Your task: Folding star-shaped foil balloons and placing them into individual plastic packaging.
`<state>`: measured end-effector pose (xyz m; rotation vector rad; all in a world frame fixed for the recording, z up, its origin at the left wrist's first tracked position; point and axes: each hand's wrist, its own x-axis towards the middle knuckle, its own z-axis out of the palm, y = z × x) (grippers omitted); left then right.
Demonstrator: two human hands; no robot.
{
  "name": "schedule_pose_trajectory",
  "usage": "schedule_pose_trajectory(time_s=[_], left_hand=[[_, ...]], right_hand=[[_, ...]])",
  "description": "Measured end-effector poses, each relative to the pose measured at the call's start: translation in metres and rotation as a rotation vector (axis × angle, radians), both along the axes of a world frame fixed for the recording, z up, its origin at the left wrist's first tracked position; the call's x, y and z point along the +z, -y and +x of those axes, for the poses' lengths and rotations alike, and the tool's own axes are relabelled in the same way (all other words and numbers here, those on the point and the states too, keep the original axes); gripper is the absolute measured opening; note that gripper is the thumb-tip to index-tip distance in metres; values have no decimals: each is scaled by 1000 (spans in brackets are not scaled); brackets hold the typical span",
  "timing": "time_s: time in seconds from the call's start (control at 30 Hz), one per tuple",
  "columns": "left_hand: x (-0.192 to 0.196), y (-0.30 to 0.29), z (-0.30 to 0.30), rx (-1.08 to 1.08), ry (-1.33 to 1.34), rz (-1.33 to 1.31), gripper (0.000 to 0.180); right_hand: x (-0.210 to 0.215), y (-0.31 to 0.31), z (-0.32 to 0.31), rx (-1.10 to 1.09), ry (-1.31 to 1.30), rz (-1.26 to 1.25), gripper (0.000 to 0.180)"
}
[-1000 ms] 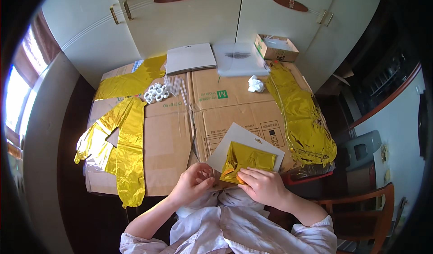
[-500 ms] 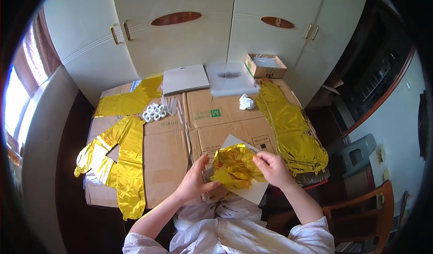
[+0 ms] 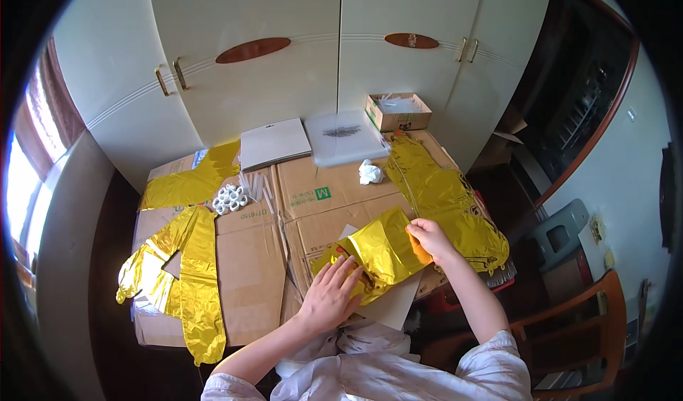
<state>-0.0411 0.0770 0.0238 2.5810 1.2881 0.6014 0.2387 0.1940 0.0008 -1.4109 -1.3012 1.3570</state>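
Note:
A crumpled gold foil balloon (image 3: 380, 255) lies partly unfolded on a white card (image 3: 390, 307) at the near edge of the cardboard-covered table (image 3: 245, 273). My left hand (image 3: 333, 294) rests flat on the balloon's near-left end, fingers spread. At the balloon's right end, my right hand (image 3: 429, 237) pinches the foil by an orange patch.
More gold foil balloons lie flat: one at the far left (image 3: 186, 184), one at the near left (image 3: 188, 276), a long one on the right (image 3: 445, 198). White rings (image 3: 229, 199), a grey pad (image 3: 274, 143), a clear plastic bag (image 3: 347, 136), a crumpled tissue (image 3: 369, 172) and a small open box (image 3: 398, 111) sit toward the back. White cupboards (image 3: 320, 66) stand behind; a wooden chair (image 3: 590, 330) is at right.
The folded gold balloon has been spread out wider across the card. My right hand moved right along it, my left hand flattened onto its left end. The view tilted up toward the cupboards.

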Motion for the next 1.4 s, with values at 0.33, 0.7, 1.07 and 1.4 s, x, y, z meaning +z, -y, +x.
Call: schedule_pose_trajectory(time_s=[0.33, 0.7, 1.07, 1.4], left_hand=[[-1, 8, -19, -15, -242, 1, 64], [-12, -54, -70, 224, -308, 197, 47], [28, -46, -22, 185, -111, 277, 36], [34, 1, -2, 329, 77, 97, 43]], right_hand=[[0, 36, 29, 26, 339, 59, 60], [21, 107, -9, 288, 270, 50, 76], [13, 123, 6, 105, 457, 487, 26], [10, 71, 0, 350, 580, 530, 48]])
